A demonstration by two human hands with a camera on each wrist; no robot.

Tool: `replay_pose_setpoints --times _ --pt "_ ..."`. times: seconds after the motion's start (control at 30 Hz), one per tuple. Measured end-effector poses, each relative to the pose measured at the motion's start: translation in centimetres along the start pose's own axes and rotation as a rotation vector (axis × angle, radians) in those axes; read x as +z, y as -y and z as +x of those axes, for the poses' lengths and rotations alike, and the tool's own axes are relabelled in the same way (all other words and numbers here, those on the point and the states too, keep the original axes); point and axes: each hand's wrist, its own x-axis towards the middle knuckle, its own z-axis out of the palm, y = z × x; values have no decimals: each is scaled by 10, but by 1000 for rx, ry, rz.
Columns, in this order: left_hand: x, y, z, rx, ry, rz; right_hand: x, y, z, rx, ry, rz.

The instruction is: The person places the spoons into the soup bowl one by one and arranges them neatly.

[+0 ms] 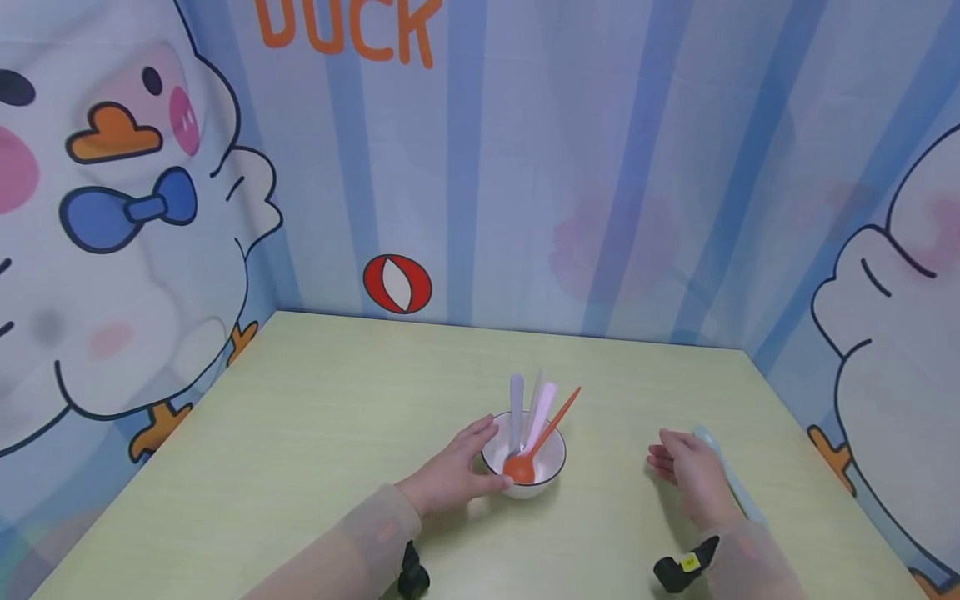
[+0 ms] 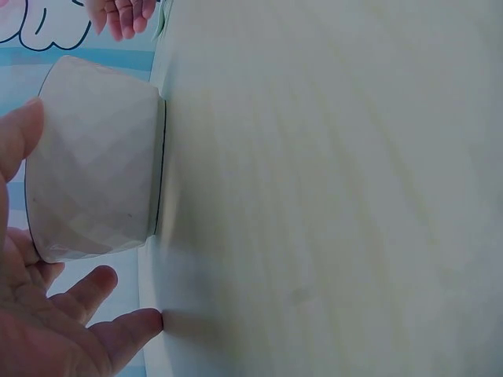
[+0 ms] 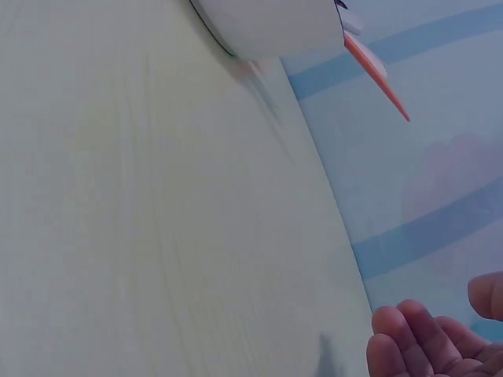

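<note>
A small white bowl (image 1: 538, 487) stands on the pale table (image 1: 315, 433), near the front middle. Several spoons lean in it, among them an orange spoon (image 1: 552, 427) and a pale pink one (image 1: 542, 408). My left hand (image 1: 480, 457) cups the bowl's left side with spread fingers, thumb by its near wall. In the left wrist view the bowl (image 2: 94, 173) sits between thumb and fingers (image 2: 94, 287) with a gap below. My right hand (image 1: 675, 458) lies relaxed on the table to the bowl's right, holding nothing; its fingers (image 3: 409, 338) are loose. A pale spoon (image 1: 738, 492) lies beside it.
Curtain walls with a duck print close in the table at the back and on both sides. A red and white ball print (image 1: 397, 283) is on the back wall. The bowl (image 3: 267, 27) and the orange handle (image 3: 377, 75) appear in the right wrist view.
</note>
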Motion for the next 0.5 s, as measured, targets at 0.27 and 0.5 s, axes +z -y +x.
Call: replay_pose_setpoints --times 0.27,0.5 --pt "1 2 1 -3 0 -4 -27 -2 -1 -24 -72 -18" --pt "1 2 1 1 3 -2 -46 -3 -2 25 -141 -27"
